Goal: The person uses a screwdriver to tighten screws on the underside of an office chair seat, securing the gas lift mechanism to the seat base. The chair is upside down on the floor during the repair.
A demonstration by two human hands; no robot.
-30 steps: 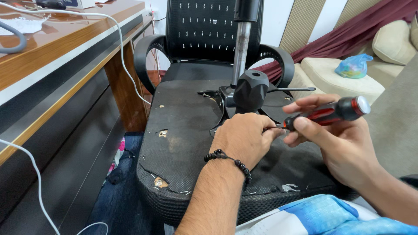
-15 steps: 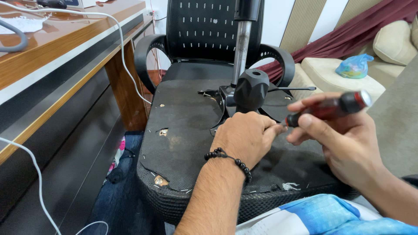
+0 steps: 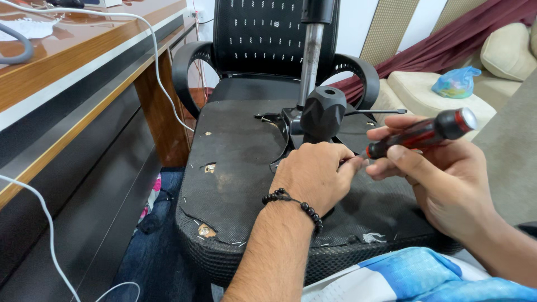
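Observation:
An office chair lies overturned, its black fabric seat underside facing up. A metal gas-lift column and a black tension knob rise from the mechanism at its middle. My left hand, with a black bead bracelet on the wrist, rests closed on the seat just below the knob, fingertips at the screwdriver's shaft. My right hand grips a screwdriver with a red and black handle, held nearly level and pointing left toward the left hand. The screwdriver's tip is hidden behind my left fingers.
A wooden desk with a white cable runs along the left. The chair's mesh backrest and armrests stand behind the seat. A beige sofa with a blue plastic bag sits at the right. Blue cloth covers my lap.
My right hand has tilted the screwdriver handle slightly upward and turned it a little. The left hand stays in the same spot on the seat.

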